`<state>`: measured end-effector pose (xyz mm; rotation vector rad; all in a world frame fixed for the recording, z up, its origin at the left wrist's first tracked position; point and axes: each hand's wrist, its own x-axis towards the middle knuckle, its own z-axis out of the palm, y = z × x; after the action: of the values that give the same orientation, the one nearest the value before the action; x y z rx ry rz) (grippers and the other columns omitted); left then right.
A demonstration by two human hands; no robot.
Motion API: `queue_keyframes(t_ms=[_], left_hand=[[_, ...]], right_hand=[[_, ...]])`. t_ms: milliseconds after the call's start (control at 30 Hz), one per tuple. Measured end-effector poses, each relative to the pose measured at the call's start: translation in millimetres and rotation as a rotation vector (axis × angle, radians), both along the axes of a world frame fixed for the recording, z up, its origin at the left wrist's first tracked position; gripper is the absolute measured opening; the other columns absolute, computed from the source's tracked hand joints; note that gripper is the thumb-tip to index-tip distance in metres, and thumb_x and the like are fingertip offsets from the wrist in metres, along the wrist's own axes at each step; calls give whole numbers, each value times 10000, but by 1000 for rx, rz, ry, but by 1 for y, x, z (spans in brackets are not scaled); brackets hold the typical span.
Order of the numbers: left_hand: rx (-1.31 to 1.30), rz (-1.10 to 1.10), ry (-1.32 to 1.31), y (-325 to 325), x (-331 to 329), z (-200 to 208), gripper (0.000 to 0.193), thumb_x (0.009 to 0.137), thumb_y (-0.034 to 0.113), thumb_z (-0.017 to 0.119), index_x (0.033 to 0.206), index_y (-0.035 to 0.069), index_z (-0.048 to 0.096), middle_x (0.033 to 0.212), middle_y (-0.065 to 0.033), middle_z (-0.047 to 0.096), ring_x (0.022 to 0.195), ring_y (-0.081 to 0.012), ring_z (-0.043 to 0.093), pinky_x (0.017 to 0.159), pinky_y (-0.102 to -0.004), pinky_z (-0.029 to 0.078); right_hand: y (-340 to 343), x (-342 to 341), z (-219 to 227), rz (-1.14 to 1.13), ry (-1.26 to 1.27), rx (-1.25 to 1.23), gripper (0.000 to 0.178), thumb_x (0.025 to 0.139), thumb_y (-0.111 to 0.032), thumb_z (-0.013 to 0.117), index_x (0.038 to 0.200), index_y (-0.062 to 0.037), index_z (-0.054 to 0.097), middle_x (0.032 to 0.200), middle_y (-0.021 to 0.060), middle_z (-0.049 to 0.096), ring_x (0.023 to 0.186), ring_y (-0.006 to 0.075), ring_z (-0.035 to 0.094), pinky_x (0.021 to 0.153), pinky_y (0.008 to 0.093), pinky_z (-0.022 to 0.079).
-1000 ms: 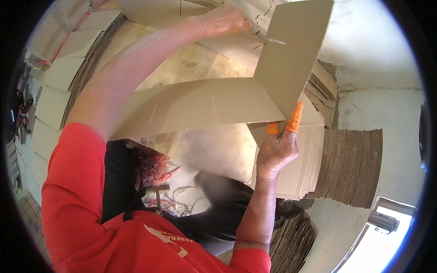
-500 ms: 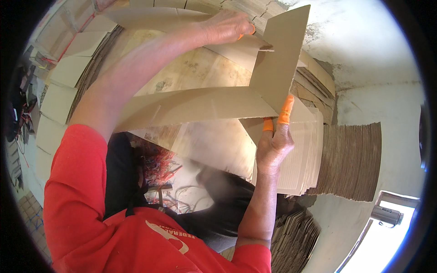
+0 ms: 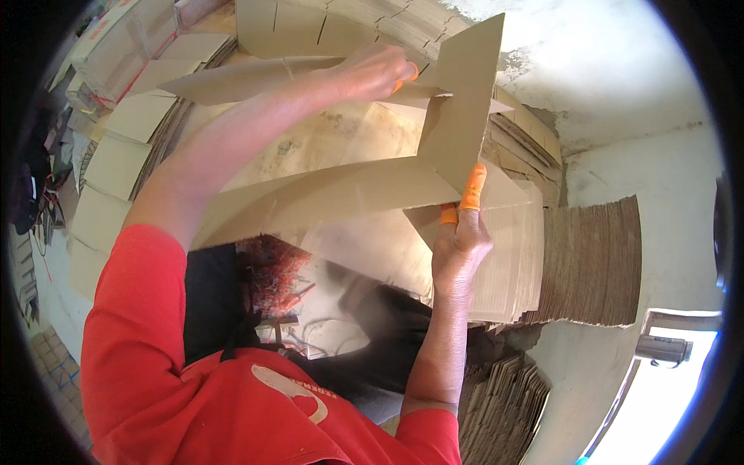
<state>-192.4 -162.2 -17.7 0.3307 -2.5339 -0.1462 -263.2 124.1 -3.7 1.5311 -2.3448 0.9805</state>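
A long near cardboard strip (image 3: pixel 325 187) meets an upright cardboard cross-piece (image 3: pixel 463 101) at its right end. My right hand (image 3: pixel 461 246) grips this joint from below, its orange-covered thumb pressed against the cardboard and an orange-covered finger at the near strip's lower edge. Farther off, my left hand (image 3: pixel 373 74) is closed on a second cardboard strip (image 3: pixel 232 81), its orange-covered fingertips curled at the edge. That far strip crosses the cross-piece at a slot, and a small tip shows on the other side. My left hand partly hides the far strip.
Stacked cardboard sheets (image 3: pixel 508 263) and a taller stack (image 3: pixel 593 260) stand at the right by the wall. Slotted cardboard (image 3: pixel 325 27) lines the far side; more stacks (image 3: pixel 120 159) line the left. Beneath my hands is a wooden board (image 3: pixel 349 248).
The far strip has come into the cross-piece's slot, its tip now poking out to the right. My left hand has moved slightly left and nearer; my right hand keeps its hold.
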Motion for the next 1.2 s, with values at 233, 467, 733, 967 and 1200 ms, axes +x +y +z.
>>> queue_keyframes(t_ms=[233,467,733,967,1200], left_hand=[[149,-67,150,18,25,4,139,706,-70,624,818,9,647,766,-161,584,765,-353,588,624,-442,468],[55,4,-117,39,28,5,129,706,-29,673,824,16,648,786,-151,604,778,-350,610,634,-436,489],[150,-113,149,46,32,3,99,693,-50,618,698,-13,526,661,-234,518,619,-385,544,553,-482,411],[236,-165,-445,69,28,8,243,784,21,636,1027,28,632,974,-179,629,949,-337,605,786,-391,496],[326,-45,-570,76,77,47,490,835,221,678,1262,24,541,1193,-188,584,1201,-348,499,999,-411,414]], right_hand=[[21,13,15,45,-160,-198,636,841,160,496,1422,-98,462,1003,121,704,862,124,647,788,255,524],[31,25,17,-14,-92,-76,673,801,198,456,1416,-76,464,1024,129,699,876,135,647,797,270,528],[36,27,10,-1,-50,-13,610,776,145,495,1352,-57,507,913,200,670,784,267,671,677,347,530],[41,6,-2,91,-26,315,430,800,96,471,1204,4,588,821,224,628,724,379,617,643,430,486],[55,-26,-10,160,-145,349,399,830,-128,631,1206,-12,562,958,187,669,720,356,647,661,437,521]])
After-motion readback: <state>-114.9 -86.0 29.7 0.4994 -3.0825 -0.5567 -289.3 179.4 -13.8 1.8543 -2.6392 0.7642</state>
